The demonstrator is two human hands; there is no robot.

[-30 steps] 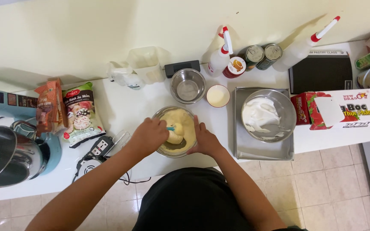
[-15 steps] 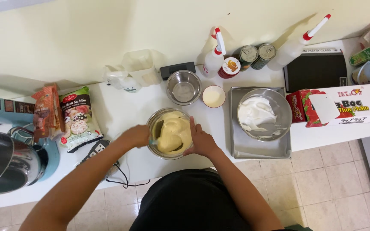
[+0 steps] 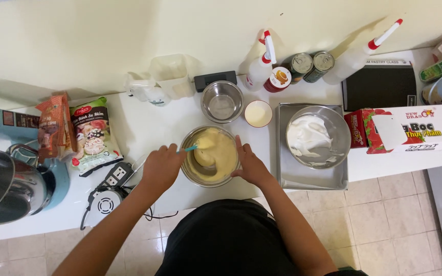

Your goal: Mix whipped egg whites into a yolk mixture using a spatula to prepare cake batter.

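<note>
Between both hands sits the batter bowl [image 3: 212,156]: left hand [image 3: 162,166] grips a teal spatula [image 3: 190,148] angled rightward into it, right hand [image 3: 249,166] cups the right rim.

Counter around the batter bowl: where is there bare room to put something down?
Bare white counter lies between the flour bag and the batter bowl, left hand at its lower edge. Behind the bowl, the empty steel bowl, small cup and tray crowd in.
</note>
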